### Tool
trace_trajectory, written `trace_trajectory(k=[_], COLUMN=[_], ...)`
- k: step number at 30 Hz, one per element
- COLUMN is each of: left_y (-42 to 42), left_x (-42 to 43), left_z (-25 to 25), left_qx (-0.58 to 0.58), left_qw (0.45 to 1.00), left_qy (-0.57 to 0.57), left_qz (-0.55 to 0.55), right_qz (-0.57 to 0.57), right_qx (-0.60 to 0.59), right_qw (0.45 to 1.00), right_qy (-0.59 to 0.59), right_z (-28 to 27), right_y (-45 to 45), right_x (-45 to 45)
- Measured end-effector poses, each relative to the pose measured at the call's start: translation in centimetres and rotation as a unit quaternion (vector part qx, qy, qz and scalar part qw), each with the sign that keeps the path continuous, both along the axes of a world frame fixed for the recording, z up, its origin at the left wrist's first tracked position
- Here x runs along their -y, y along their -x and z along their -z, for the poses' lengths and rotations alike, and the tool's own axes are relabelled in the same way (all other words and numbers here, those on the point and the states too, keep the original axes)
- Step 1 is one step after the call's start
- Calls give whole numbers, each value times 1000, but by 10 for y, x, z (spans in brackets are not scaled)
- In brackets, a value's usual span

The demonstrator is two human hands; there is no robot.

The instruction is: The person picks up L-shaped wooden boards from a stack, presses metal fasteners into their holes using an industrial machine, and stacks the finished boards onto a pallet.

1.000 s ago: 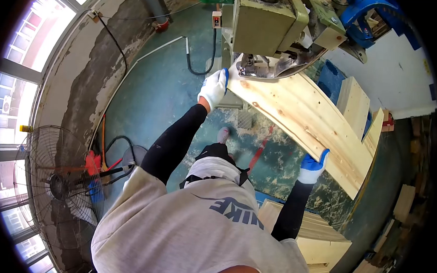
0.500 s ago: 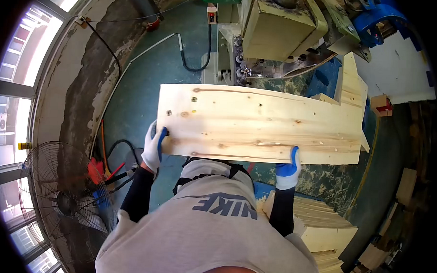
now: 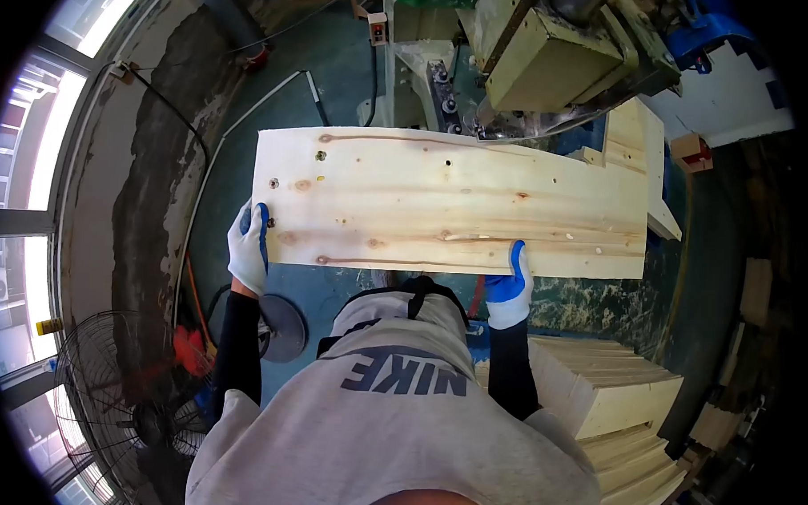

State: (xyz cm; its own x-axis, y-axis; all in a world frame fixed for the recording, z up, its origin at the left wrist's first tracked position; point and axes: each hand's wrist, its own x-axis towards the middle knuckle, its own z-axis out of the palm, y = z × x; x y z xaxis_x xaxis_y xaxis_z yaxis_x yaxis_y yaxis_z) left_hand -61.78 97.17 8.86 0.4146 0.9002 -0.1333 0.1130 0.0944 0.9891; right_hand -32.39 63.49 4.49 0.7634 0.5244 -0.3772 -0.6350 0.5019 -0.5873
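A wide, pale wooden board (image 3: pixel 441 200) with dark knots lies flat across both hands in front of my body. My left hand (image 3: pixel 249 249), in a white and blue glove, grips its left end with the thumb on top. Along the near edge, right of the middle, my right hand (image 3: pixel 511 287) in a matching glove clasps the board, thumb on the upper face. The fingers under the wood are hidden. The board's far edge reaches close to the greenish machine (image 3: pixel 553 66); whether they touch I cannot tell.
More cut wood (image 3: pixel 634 149) lies beyond the board's right end. A stack of boards (image 3: pixel 608 384) stands at my right side. To the left are a wire-caged fan (image 3: pixel 132 403) and a round grey base (image 3: pixel 281 328). A small control box (image 3: pixel 377 29) is mounted near the machine.
Both hands have carried the board forward and slightly left in view, toward the machine. My head view has shifted a little too. The grip looks the same.
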Motion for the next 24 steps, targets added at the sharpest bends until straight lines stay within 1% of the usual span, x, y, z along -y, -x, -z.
trace_trajectory(k=[2, 4, 8, 9, 12, 13, 19, 20, 21, 22, 23, 24], left_y=[-3, -11, -16, -20, -21, -23, -68, -71, -70, -71, -70, -67], left_x=[-5, -12, -23, -22, -26, -29, -47, -52, -54, -59, -58, -57], left_z=[-4, -10, 3, -4, -1, -2, -12, -7, -3, 1, 9, 5], left_qx=[5, 9, 8, 14, 17, 22, 55, 30, 4, -20, -20, -43], left_qw=[1000, 1000, 1000, 999, 999, 998, 996, 997, 998, 997, 997, 995], left_qy=[-9, -13, -5, 2, -9, -12, -26, -17, -27, -38, -38, -15], left_qz=[7, 16, 25, 39, 47, 51, 66, 66, 64, 62, 71, 84], right_qz=[15, 29, 28, 36, 37, 55, 40, 32, 46, 44, 44, 45], right_qx=[8, 6, 0, -20, 48, -26, -33, -32, -2, 0, -1, -6], right_qw=[1000, 1000, 1000, 999, 998, 998, 998, 998, 998, 998, 998, 999], right_qy=[6, 5, 12, -1, 14, -16, -43, -42, -37, -36, -33, -26], right_z=[1, -23, -5, -1, 7, -10, -4, -6, -10, -10, -10, -10], right_y=[5, 9, 8, 8, 9, 8, -34, -34, -29, -34, -34, -28], right_x=[1, -10, -1, -1, -1, -12, -25, -28, -31, -35, -35, -32])
